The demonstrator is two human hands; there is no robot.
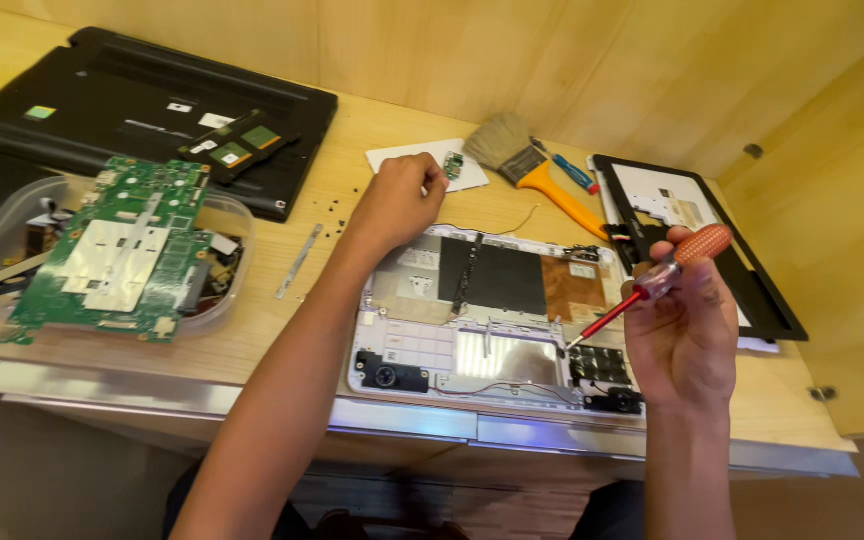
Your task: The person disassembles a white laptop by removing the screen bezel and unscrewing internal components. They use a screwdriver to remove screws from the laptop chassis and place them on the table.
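Head view looks down on a wooden desk (282,330) with laptop parts spread over it.

An opened laptop shell (497,315) lies in the middle, close to the front edge. It is white around the rim, with a black sheet, a brown patch and a shiny silver patch inside. Small black speakers sit in its two front corners.

The right hand (687,325) is closed around a screwdriver (652,285). The screwdriver has an orange, bumpy handle, a clear red neck and a thin metal tip. It is tilted, and the tip points down and left at the inside of the shell, near the silver patch. I cannot tell if the tip touches it.

The left hand (397,200) rests past the far edge of the shell, with its fingers curled together. They press on a small white card (407,160). A tiny green chip board (453,165) lies on that card, just beside the fingers.

A paintbrush (532,165) with an orange handle lies behind the shell, and a small blue tool (574,173) is next to it. A black frame (742,270) lies on the right.

On the left, a big green circuit board (122,250) sits on top of a clear plastic tub (227,260). Behind it lies a black laptop cover (102,100). A thin metal strip (298,262) and some tiny dark screws (337,208) lie on the desk between the tub and the shell.
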